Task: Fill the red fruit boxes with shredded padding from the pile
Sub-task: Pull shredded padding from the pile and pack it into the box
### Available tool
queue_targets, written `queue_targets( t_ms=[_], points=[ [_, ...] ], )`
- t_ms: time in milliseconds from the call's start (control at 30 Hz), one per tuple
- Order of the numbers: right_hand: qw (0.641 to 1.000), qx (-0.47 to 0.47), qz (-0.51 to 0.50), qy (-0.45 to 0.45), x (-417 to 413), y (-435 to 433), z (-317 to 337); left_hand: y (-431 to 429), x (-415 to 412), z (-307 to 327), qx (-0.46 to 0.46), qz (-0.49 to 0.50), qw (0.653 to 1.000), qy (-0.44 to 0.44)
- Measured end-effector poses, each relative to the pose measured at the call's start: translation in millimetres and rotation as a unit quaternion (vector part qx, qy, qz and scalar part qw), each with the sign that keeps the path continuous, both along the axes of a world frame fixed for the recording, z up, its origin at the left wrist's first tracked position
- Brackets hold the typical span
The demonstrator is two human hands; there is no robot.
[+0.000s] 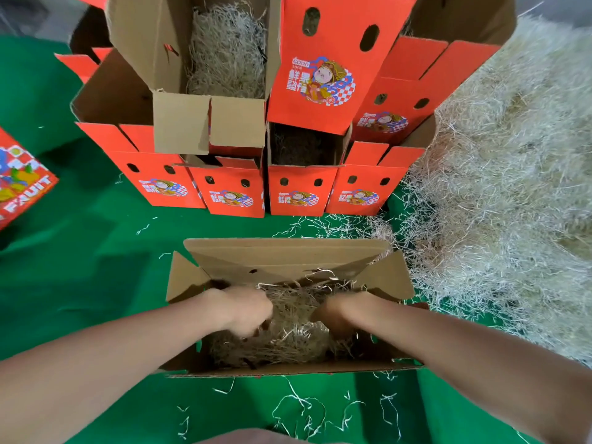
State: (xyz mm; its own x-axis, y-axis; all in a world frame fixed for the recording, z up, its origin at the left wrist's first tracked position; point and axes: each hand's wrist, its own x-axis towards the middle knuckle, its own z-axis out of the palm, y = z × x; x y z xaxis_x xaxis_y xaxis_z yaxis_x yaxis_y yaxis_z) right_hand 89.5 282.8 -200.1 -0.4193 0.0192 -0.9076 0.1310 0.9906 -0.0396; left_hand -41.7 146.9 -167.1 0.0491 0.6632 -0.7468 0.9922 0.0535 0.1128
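Head view shows the left hand (246, 310) and right hand (333, 315), each with fingers curled around shredded padding (294, 342) inside the open box (288, 251) on the green desk (80, 267), with the pile (512, 171) just right and stacked red boxes (298, 190) behind.

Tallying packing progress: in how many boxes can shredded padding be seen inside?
3: the near open box, the top stacked box at upper centre, and the third-from-left box in the stack's front row. The rest hide their insides, so more may be filled.
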Motion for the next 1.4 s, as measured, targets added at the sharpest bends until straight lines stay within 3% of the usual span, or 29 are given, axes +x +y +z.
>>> queue_targets(
  t_ms=[67, 133, 200, 267, 300, 333, 400, 467, 533, 633, 667, 700, 767, 833, 967, 1133, 1200, 1233, 1333, 1400],
  points=[
    [0.992, 0.043, -0.022, 0.115, -2.7, -5.9, 1.4, -3.3, 1.0, 8.7, 0.063, 0.015, 0.998, 0.000],
    [0.983, 0.017, -0.020, 0.180, -3.0, -10.8, -1.0, -8.6, 4.3, 2.9, 0.045, 0.025, 0.999, -0.002],
    [0.996, -0.048, 0.005, 0.078, 2.4, -12.7, 1.9, -19.5, -0.2, -10.2, -0.056, 0.004, 0.998, 0.026],
    [0.995, -0.054, 0.056, -0.063, 10.3, -17.1, 6.3, -32.2, -7.3, -24.7, -0.078, -0.084, 0.992, 0.046],
    [0.995, -0.052, 0.036, -0.071, 12.2, -14.6, 9.4, -35.6, -9.9, -25.7, -0.086, -0.093, 0.991, 0.042],
    [0.998, -0.042, -0.014, -0.035, 12.8, -15.0, 21.0, -37.5, -11.0, -25.5, -0.077, -0.085, 0.993, 0.035],
    [0.988, -0.039, -0.074, 0.128, 11.6, -10.9, 36.7, -32.0, -8.4, -11.8, -0.034, 0.002, 0.999, -0.020],
    [0.962, -0.016, -0.058, 0.267, 8.4, -7.9, 59.2, -23.8, -8.4, 13.3, 0.048, 0.095, 0.991, -0.083],
    [0.902, 0.002, -0.040, 0.430, 10.8, -10.3, 77.5, -23.7, -10.6, 36.1, 0.125, 0.163, 0.972, -0.114],
    [0.729, 0.015, -0.049, 0.683, 20.8, -7.8, 100.9, -35.7, -7.2, 62.1, 0.189, 0.221, 0.945, -0.148],
    [0.697, 0.039, -0.049, 0.715, 23.6, -4.4, 105.9, -39.6, -3.1, 72.0, 0.194, 0.231, 0.940, -0.162],
    [0.718, 0.079, -0.053, 0.689, 25.5, 0.7, 111.0, -43.4, 0.9, 81.3, 0.187, 0.244, 0.934, -0.179],
    [0.808, 0.146, -0.093, 0.563, 23.3, 12.4, 116.8, -52.9, 7.9, 97.4, 0.155, 0.281, 0.916, -0.243],
    [0.842, 0.164, -0.139, 0.495, 18.0, 17.5, 121.6, -63.5, 14.2, 110.6, 0.153, 0.280, 0.908, -0.272],
    [0.838, 0.130, -0.161, 0.504, -3.4, 6.2, 130.0, -85.4, 13.5, 127.0, 0.194, 0.267, 0.919, -0.214],
    [0.833, 0.031, -0.189, 0.519, -44.0, -19.6, 131.6, -118.2, -29.3, 143.0, 0.262, 0.322, 0.910, 0.002],
    [0.835, -0.066, -0.181, 0.515, -57.1, -27.0, 134.4, -133.1, -42.0, 140.0, 0.296, 0.399, 0.860, 0.120],
    [0.842, -0.109, -0.177, 0.497, -60.3, -29.2, 135.1, -138.9, -42.1, 134.8, 0.349, 0.442, 0.815, 0.133],
    [0.871, -0.159, -0.204, 0.418, -56.6, -25.8, 131.0, -142.3, -11.2, 113.8, 0.509, 0.599, 0.618, -0.014],
    [0.876, -0.161, -0.227, 0.394, -50.8, -16.6, 127.1, -134.1, 12.9, 98.8, 0.500, 0.667, 0.542, -0.111]
  ],
)
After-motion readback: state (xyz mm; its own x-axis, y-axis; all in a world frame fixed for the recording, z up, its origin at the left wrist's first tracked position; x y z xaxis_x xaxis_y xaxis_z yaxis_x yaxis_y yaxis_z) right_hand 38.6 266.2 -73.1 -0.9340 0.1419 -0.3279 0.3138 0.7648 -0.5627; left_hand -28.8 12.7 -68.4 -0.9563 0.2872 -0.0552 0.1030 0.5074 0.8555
